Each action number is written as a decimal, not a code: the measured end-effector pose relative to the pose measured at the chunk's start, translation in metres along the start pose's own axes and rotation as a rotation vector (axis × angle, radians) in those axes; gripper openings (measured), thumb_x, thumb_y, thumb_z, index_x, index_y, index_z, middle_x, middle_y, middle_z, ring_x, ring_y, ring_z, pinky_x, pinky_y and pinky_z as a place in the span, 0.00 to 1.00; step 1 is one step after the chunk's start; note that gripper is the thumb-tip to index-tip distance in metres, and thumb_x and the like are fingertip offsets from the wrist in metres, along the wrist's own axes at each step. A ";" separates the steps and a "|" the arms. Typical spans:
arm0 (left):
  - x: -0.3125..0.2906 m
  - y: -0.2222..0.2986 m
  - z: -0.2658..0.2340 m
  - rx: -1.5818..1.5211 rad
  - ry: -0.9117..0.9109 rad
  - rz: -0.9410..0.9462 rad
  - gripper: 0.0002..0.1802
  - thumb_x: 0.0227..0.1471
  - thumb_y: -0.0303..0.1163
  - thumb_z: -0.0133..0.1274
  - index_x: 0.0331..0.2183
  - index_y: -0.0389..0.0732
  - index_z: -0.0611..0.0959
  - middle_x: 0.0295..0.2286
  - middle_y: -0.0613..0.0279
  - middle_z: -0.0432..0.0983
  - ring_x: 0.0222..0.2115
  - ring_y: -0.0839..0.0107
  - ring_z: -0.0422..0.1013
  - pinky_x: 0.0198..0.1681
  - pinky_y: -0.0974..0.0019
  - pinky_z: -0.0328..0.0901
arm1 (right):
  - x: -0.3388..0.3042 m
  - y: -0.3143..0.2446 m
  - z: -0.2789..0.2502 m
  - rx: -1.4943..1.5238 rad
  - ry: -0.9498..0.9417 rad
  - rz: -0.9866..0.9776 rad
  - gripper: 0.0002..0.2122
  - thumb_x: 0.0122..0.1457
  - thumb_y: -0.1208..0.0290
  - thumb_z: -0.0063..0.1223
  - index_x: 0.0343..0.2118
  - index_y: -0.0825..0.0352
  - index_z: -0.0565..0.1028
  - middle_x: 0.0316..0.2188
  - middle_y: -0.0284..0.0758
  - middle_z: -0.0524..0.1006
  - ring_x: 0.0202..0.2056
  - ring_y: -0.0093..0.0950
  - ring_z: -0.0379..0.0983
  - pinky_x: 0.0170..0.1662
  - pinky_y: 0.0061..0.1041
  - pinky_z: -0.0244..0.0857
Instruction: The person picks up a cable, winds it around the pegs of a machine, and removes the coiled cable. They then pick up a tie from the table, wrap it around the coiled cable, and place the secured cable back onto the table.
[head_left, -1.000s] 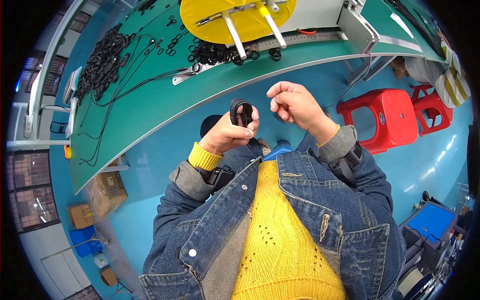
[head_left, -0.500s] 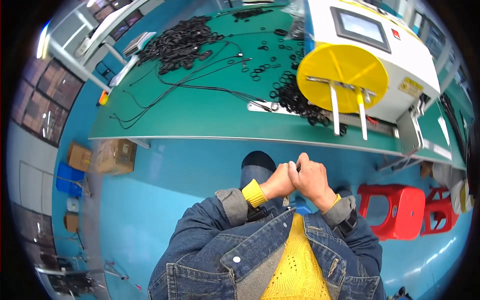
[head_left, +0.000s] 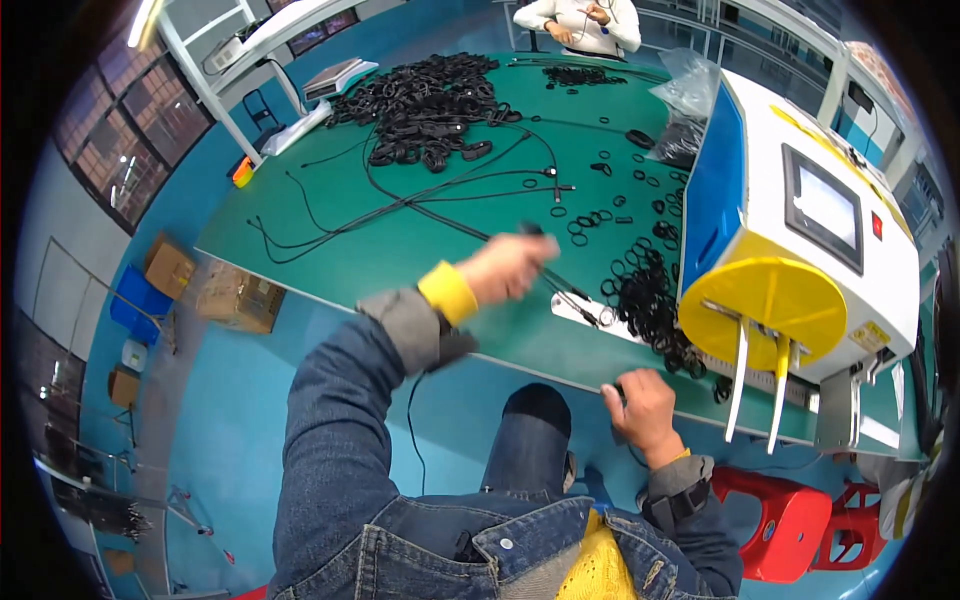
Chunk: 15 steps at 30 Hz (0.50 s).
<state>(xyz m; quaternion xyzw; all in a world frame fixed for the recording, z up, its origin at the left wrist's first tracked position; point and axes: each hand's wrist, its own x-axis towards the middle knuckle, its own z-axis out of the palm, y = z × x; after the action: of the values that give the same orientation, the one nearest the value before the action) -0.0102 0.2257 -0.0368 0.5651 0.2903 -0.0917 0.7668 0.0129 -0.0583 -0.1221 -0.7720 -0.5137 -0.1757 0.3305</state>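
Note:
My left hand (head_left: 503, 269) is over the front part of the green table, blurred by motion, with its fingers curled. A small dark shape shows at its fingertips, too smeared to name. Long black cables (head_left: 445, 218) lie on the table just beyond it. My right hand (head_left: 646, 408) is at the table's front edge, fingers closed and thumb up. A thin black cable (head_left: 636, 457) hangs below it, and a dark bit shows by the thumb. Another black cable (head_left: 414, 440) dangles beneath my left forearm.
A heap of black coiled cables (head_left: 430, 100) covers the far left of the green table (head_left: 330, 215). Small black rings (head_left: 650, 300) pile beside a white machine (head_left: 770, 170) with a yellow disc (head_left: 755, 285). Red stools (head_left: 785, 525) stand right. A person (head_left: 590, 25) works across the table.
My hands have parted: the left swung forward and left over the table, the right moved to the table edge. The view has shifted, showing more of the far side.

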 end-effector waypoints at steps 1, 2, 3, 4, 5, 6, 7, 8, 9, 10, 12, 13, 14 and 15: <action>0.018 0.029 -0.023 -0.016 0.106 0.168 0.18 0.46 0.48 0.52 0.20 0.46 0.67 0.08 0.75 0.53 0.07 0.81 0.51 0.10 0.74 0.45 | 0.001 -0.001 0.002 -0.021 -0.011 -0.009 0.09 0.44 0.68 0.56 0.20 0.64 0.67 0.16 0.36 0.65 0.20 0.36 0.63 0.22 0.31 0.57; 0.033 0.061 -0.041 -0.037 0.166 0.255 0.21 0.48 0.52 0.49 0.21 0.44 0.68 0.08 0.73 0.55 0.07 0.78 0.53 0.10 0.72 0.45 | -0.001 0.000 0.002 -0.053 -0.022 -0.007 0.10 0.43 0.68 0.56 0.19 0.64 0.66 0.16 0.36 0.64 0.20 0.36 0.63 0.21 0.31 0.57; 0.041 0.093 -0.070 -0.113 0.121 0.370 0.26 0.48 0.57 0.45 0.29 0.41 0.70 0.17 0.63 0.65 0.16 0.69 0.62 0.17 0.65 0.58 | 0.000 -0.001 0.005 -0.069 -0.032 -0.011 0.10 0.43 0.68 0.57 0.19 0.64 0.66 0.16 0.36 0.64 0.20 0.36 0.62 0.21 0.31 0.56; 0.058 0.122 -0.095 -0.246 0.108 0.516 0.28 0.48 0.58 0.43 0.34 0.40 0.69 0.26 0.57 0.67 0.25 0.63 0.64 0.25 0.59 0.61 | 0.002 0.000 0.007 -0.083 -0.027 0.000 0.10 0.43 0.68 0.57 0.19 0.64 0.66 0.16 0.36 0.64 0.20 0.36 0.62 0.21 0.31 0.56; 0.070 0.141 -0.121 -0.381 0.104 0.657 0.31 0.49 0.59 0.41 0.39 0.39 0.69 0.34 0.51 0.69 0.35 0.57 0.66 0.33 0.52 0.64 | 0.004 -0.002 0.007 -0.089 -0.038 0.007 0.11 0.42 0.68 0.57 0.18 0.64 0.66 0.16 0.36 0.63 0.19 0.36 0.62 0.21 0.31 0.56; 0.076 0.155 -0.151 -0.432 0.087 0.654 0.33 0.49 0.58 0.41 0.45 0.38 0.65 0.41 0.47 0.65 0.42 0.55 0.62 0.39 0.49 0.60 | 0.006 -0.004 0.007 -0.094 -0.049 0.013 0.11 0.41 0.67 0.57 0.18 0.64 0.65 0.16 0.36 0.62 0.19 0.36 0.61 0.21 0.31 0.55; 0.088 0.158 -0.172 -0.489 0.068 0.647 0.36 0.50 0.58 0.40 0.50 0.38 0.61 0.48 0.44 0.60 0.50 0.53 0.57 0.46 0.46 0.57 | 0.005 -0.003 0.006 -0.104 -0.066 0.021 0.11 0.41 0.67 0.57 0.17 0.64 0.65 0.15 0.36 0.61 0.18 0.36 0.61 0.20 0.31 0.55; 0.104 0.148 -0.175 -0.395 0.282 0.607 0.35 0.50 0.56 0.40 0.50 0.38 0.63 0.49 0.45 0.60 0.50 0.52 0.57 0.47 0.47 0.56 | 0.005 -0.001 0.004 -0.114 -0.069 0.035 0.11 0.41 0.67 0.57 0.17 0.64 0.65 0.15 0.36 0.61 0.18 0.36 0.61 0.20 0.31 0.55; 0.119 0.137 -0.180 -0.297 0.493 0.567 0.34 0.50 0.55 0.40 0.50 0.38 0.66 0.51 0.45 0.59 0.51 0.51 0.57 0.49 0.49 0.56 | 0.005 0.000 0.003 -0.133 -0.073 0.040 0.11 0.40 0.67 0.57 0.17 0.64 0.65 0.15 0.36 0.61 0.18 0.36 0.61 0.20 0.31 0.55; 0.128 0.124 -0.223 0.162 0.684 0.478 0.30 0.50 0.51 0.43 0.47 0.39 0.69 0.51 0.47 0.58 0.50 0.51 0.57 0.50 0.52 0.56 | 0.008 -0.004 0.006 -0.121 -0.069 0.022 0.11 0.39 0.67 0.57 0.18 0.63 0.65 0.15 0.36 0.61 0.18 0.36 0.61 0.20 0.31 0.55; 0.150 0.097 -0.234 0.741 0.860 0.426 0.23 0.48 0.44 0.47 0.41 0.38 0.76 0.51 0.49 0.60 0.49 0.51 0.59 0.50 0.57 0.56 | 0.008 -0.003 0.008 -0.143 -0.084 0.044 0.11 0.39 0.67 0.57 0.18 0.63 0.65 0.15 0.36 0.61 0.18 0.36 0.61 0.20 0.31 0.54; 0.142 0.077 -0.203 0.859 0.885 0.504 0.19 0.47 0.41 0.49 0.38 0.38 0.78 0.49 0.50 0.62 0.48 0.51 0.59 0.50 0.58 0.57 | 0.006 0.000 0.006 -0.167 -0.094 0.063 0.11 0.39 0.67 0.57 0.18 0.64 0.65 0.15 0.36 0.61 0.18 0.36 0.61 0.20 0.31 0.54; 0.129 0.061 -0.205 0.859 0.891 0.498 0.19 0.47 0.41 0.49 0.38 0.38 0.78 0.49 0.50 0.62 0.48 0.51 0.59 0.50 0.58 0.57 | 0.008 -0.002 0.006 -0.166 -0.097 0.054 0.11 0.39 0.68 0.57 0.18 0.64 0.65 0.15 0.36 0.61 0.18 0.36 0.61 0.20 0.31 0.54; 0.123 0.048 -0.205 1.019 0.853 0.610 0.19 0.47 0.40 0.49 0.39 0.39 0.77 0.48 0.50 0.63 0.48 0.52 0.60 0.49 0.58 0.58 | 0.010 -0.002 0.005 -0.170 -0.099 0.048 0.11 0.39 0.68 0.56 0.18 0.64 0.65 0.15 0.36 0.61 0.18 0.36 0.61 0.20 0.31 0.54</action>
<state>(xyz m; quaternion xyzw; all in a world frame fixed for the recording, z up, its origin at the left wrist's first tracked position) 0.0424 0.4537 -0.1052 0.8940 0.3148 0.2305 0.2204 0.0151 -0.0474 -0.1194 -0.8170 -0.4941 -0.1723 0.2422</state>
